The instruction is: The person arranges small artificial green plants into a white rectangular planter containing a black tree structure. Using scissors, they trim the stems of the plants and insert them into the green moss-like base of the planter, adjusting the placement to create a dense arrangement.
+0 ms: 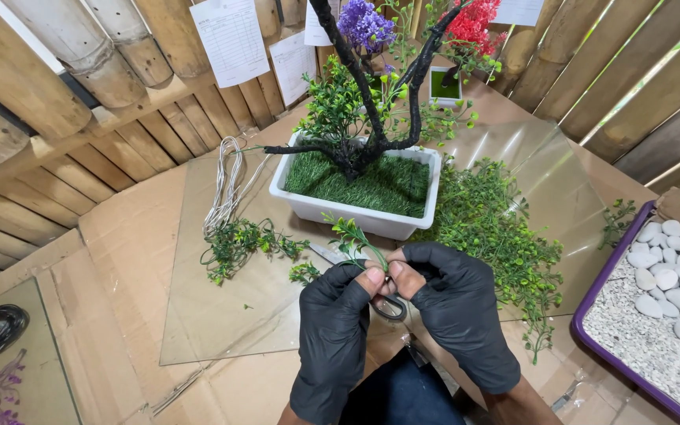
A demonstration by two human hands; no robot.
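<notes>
Cardboard-covered table [127,236] amid bamboo walls [57,71]

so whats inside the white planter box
Inside the white planter box lies a green grass mat, and a dark artificial tree trunk rises from it with leafy sprigs. What anchors the trunk beneath the mat is covered.

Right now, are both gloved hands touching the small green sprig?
Touching. The head view shows the left hand and right hand pinching the green sprig stem between bare fingertips, with no gap.
</notes>
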